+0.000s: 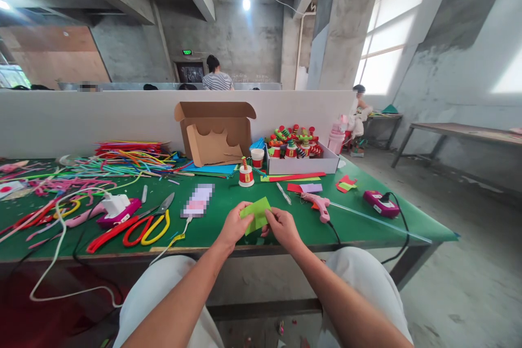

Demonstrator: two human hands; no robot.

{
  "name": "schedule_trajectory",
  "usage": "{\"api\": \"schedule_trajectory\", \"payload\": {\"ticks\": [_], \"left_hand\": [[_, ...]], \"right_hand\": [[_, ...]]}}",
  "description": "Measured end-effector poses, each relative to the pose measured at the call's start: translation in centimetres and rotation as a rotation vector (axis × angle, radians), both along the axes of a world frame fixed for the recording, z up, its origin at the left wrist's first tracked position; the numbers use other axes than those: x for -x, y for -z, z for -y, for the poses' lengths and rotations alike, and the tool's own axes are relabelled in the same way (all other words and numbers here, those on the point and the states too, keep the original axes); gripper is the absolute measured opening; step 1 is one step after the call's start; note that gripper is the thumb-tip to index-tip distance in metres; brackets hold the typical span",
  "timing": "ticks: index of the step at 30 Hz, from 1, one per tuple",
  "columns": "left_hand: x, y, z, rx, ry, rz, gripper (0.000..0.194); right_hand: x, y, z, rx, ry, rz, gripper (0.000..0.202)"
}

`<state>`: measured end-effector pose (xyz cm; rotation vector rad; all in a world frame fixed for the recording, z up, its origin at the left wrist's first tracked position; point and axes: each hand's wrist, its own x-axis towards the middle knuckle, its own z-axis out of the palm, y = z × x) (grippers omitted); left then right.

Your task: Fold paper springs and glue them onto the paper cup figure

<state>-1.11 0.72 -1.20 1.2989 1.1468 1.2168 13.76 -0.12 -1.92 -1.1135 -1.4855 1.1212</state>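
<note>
A small green paper piece (255,216) is held up over the front edge of the table between both hands. My left hand (235,226) pinches its left side, and my right hand (281,226) grips its right edge with thumb and fingers. Beyond the paper stands a small white and red cup figure (246,175) with a coiled stem on top. To the right lie a pink glue gun (318,204), a white pen (284,193) and red and purple paper pieces (311,188).
Scissors (155,223), a phone (198,200), a pink power strip (118,213) and pipe cleaners (122,160) lie left. Behind are an open cardboard box (218,133) and a white box of figures (302,165). Another power strip (380,204) sits right, its cable hanging over the edge.
</note>
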Motion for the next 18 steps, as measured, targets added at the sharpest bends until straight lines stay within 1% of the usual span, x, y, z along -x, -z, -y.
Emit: {"api": "schedule_trajectory", "payload": {"ticks": [3, 5, 7, 9, 12, 15, 18], "left_hand": [[0.4, 0.2, -0.4, 0.007, -0.034, 0.034, 0.034], [0.7, 0.1, -0.5, 0.016, -0.041, 0.045, 0.036], [0.9, -0.2, -0.5, 0.007, -0.054, 0.038, 0.039], [1.1, -0.8, -0.3, -0.010, -0.054, 0.039, 0.041], [1.0, -1.5, 0.2, -0.007, 0.007, 0.085, 0.043], [0.7, -1.8, 0.4, 0.031, 0.063, 0.127, 0.044], [0.7, -1.6, 0.3, 0.045, 0.044, 0.156, 0.044]], "right_hand": [[-0.1, 0.0, -0.2, -0.013, -0.013, -0.063, 0.040], [-0.2, -0.1, -0.4, -0.017, -0.021, -0.101, 0.040], [-0.4, -0.3, -0.5, -0.004, -0.037, -0.135, 0.040], [-0.6, -0.6, -0.5, 0.042, -0.081, -0.164, 0.038], [-0.8, -0.8, -0.4, 0.125, -0.120, -0.202, 0.040], [-0.8, -0.9, -0.5, 0.135, -0.066, -0.240, 0.040], [-0.8, -0.8, -0.6, 0.128, -0.031, -0.244, 0.044]]}}
